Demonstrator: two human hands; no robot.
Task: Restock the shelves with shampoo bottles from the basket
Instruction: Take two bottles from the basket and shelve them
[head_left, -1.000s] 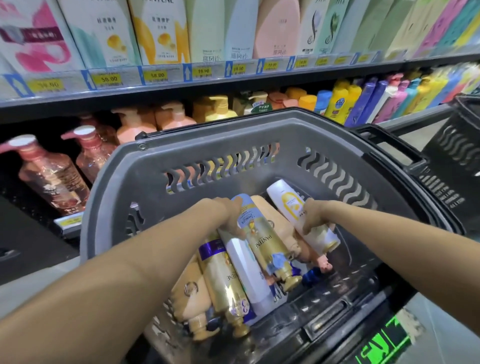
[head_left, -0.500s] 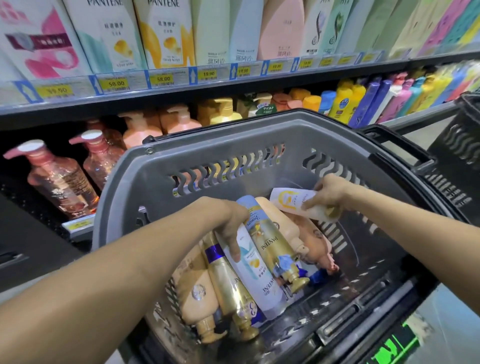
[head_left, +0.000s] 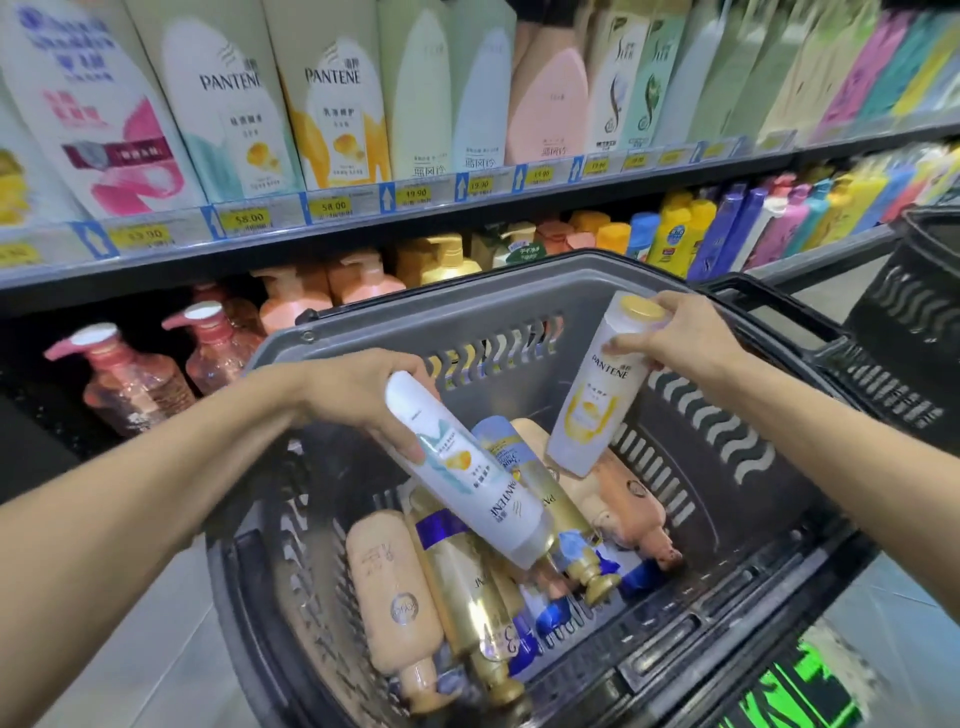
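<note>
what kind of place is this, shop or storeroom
Most likely a shop's hair-care aisle: yellow price tags line the shelf edge, Pantene boxes stand above them, and a grey shopping basket holds shampoo bottles.

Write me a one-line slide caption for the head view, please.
Left hand grips a teal-labelled Pantene bottle, right hand a yellow-capped bottle, above the grey basket.

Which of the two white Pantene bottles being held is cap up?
The yellow-labelled bottle in the right hand; the teal-labelled bottle in the left hand slants cap down.
</note>
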